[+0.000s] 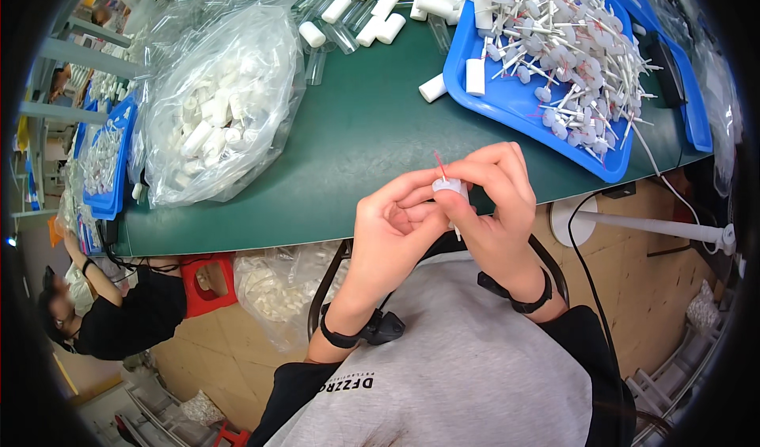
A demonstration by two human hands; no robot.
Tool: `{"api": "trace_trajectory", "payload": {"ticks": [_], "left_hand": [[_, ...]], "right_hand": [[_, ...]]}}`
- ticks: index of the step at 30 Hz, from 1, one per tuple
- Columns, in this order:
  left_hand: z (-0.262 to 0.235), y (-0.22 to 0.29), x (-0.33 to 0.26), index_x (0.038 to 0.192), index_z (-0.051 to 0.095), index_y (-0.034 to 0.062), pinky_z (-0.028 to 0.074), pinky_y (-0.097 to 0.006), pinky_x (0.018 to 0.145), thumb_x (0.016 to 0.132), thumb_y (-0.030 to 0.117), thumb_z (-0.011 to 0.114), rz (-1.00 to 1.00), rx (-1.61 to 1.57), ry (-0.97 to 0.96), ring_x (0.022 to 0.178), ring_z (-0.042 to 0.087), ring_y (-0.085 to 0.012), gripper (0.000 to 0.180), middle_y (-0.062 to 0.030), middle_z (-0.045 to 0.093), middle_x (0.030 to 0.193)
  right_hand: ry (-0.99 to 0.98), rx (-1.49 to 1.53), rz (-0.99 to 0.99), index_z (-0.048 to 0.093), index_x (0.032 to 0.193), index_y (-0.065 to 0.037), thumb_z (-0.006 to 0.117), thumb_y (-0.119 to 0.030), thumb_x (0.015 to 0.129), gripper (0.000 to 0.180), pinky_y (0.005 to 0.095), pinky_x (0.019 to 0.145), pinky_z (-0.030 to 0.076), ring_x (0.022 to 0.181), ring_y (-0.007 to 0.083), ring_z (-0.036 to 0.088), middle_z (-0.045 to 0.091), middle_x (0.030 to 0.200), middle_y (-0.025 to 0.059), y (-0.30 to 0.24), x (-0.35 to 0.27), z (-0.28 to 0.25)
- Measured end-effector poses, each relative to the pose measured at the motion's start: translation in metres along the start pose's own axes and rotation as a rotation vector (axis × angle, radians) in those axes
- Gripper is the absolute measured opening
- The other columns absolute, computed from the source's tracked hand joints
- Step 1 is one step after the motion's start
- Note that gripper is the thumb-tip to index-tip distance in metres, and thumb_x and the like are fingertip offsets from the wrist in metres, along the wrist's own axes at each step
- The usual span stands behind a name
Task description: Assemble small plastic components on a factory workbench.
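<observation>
A small white plastic part [448, 185] with a round cap, a thin red wire on top and a narrow stem below is held between my hands, in front of the table edge. My right hand [500, 198] pinches it between thumb and fingers. The curled fingers of my left hand [398, 227] close on its other side, the fingertips at the cap. Part of the piece is hidden behind the fingers. Beyond my right hand is a blue tray [507, 108] with a heap of similar white stemmed parts [571, 59], many with red wires.
Loose white cylinders [386, 4] and clear tubes [340, 39] lie at the back of the green table [348, 130]. A clear bag [226, 107] of white cylinders stands at left. Below the table's left side is a red stool [209, 277], near a seated person [131, 312] in black.
</observation>
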State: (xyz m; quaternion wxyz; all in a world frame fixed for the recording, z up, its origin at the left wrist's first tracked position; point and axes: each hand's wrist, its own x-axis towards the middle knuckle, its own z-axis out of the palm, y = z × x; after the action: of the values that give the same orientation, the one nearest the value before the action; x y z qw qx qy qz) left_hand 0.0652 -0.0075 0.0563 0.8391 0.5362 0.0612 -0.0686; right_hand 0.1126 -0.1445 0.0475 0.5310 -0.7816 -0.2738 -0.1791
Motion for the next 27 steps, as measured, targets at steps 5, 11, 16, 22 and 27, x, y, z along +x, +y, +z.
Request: {"api": "trace_trajectory", "payload": {"ticks": [5,11,16,22,27], "left_hand": [[0.002,0.0,0.0,0.121,0.049,-0.0113,0.054,-0.029,0.083,0.083,-0.011,0.055,0.01,0.001,0.031,0.1,0.063,-0.0224,0.038,-0.0221,0.06,0.114],[0.001,0.001,0.002,0.117,0.051,-0.0112,0.055,-0.027,0.078,0.082,-0.011,0.055,0.082,0.099,0.004,0.092,0.065,-0.0188,0.035,-0.0185,0.063,0.107],[0.0,0.008,0.002,0.115,0.052,-0.0107,0.055,-0.027,0.076,0.082,-0.01,0.055,-0.011,0.062,0.053,0.087,0.065,-0.0168,0.033,-0.015,0.064,0.1],[0.002,0.008,0.003,0.119,0.05,-0.0099,0.055,-0.027,0.076,0.084,-0.009,0.054,-0.006,0.033,0.07,0.087,0.065,-0.0169,0.036,-0.0162,0.063,0.102],[0.003,0.009,0.003,0.12,0.045,-0.0075,0.055,-0.028,0.076,0.085,-0.007,0.055,-0.01,0.034,0.064,0.088,0.065,-0.0172,0.036,-0.0174,0.063,0.102]], "right_hand": [[0.073,0.203,0.191,0.062,0.089,-0.003,0.074,-0.007,0.072,0.022,0.0267,0.061,0.039,0.071,0.0155,0.046,0.051,0.08,0.0057,0.0,-0.003,0.011],[-0.042,0.507,0.373,0.06,0.094,-0.001,0.067,-0.004,0.081,0.016,0.026,0.069,0.044,0.08,0.0125,0.051,0.05,0.09,0.0056,0.006,-0.005,0.006],[-0.114,0.639,0.424,0.058,0.098,0.002,0.059,0.0,0.086,0.013,0.0267,0.076,0.046,0.087,0.0137,0.054,0.051,0.098,0.0079,0.009,-0.002,-0.001],[-0.128,0.697,0.36,0.056,0.1,0.003,0.059,0.002,0.083,0.017,0.028,0.079,0.047,0.092,0.0147,0.055,0.053,0.105,0.0107,0.015,-0.006,-0.001],[-0.149,0.772,0.441,0.055,0.102,0.003,0.061,0.002,0.082,0.021,0.0283,0.08,0.047,0.092,0.0144,0.055,0.053,0.109,0.0117,0.012,-0.006,-0.003]]}}
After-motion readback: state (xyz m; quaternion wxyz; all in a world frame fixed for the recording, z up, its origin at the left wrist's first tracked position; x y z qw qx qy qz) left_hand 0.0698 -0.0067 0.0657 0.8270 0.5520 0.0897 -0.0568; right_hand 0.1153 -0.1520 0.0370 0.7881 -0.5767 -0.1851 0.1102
